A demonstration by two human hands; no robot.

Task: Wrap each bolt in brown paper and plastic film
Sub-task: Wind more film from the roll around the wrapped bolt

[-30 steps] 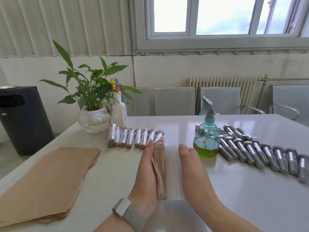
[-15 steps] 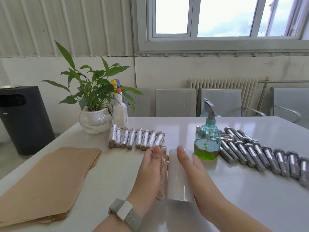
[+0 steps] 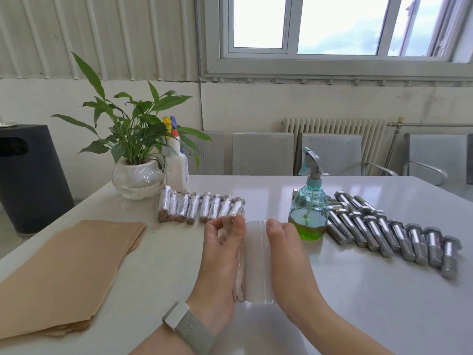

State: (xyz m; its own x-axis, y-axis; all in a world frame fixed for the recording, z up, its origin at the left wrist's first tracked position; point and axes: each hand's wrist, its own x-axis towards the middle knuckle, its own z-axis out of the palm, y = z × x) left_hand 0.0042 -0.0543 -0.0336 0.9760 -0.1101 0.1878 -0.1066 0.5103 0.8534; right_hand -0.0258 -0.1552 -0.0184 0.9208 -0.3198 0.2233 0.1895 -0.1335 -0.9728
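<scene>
Left hand [image 3: 222, 248] pinches the wrapped bolt [image 3: 239, 275]; right hand [image 3: 288, 254], fingers straight, presses the film roll [image 3: 257, 262] beside it.

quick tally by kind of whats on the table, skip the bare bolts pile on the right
finished wrapped bolts: 8
half-wrapped bolt: 1
film roll: 1
spray bottles: 2
potted plant: 1
brown paper stack: 1
total: 14
</scene>
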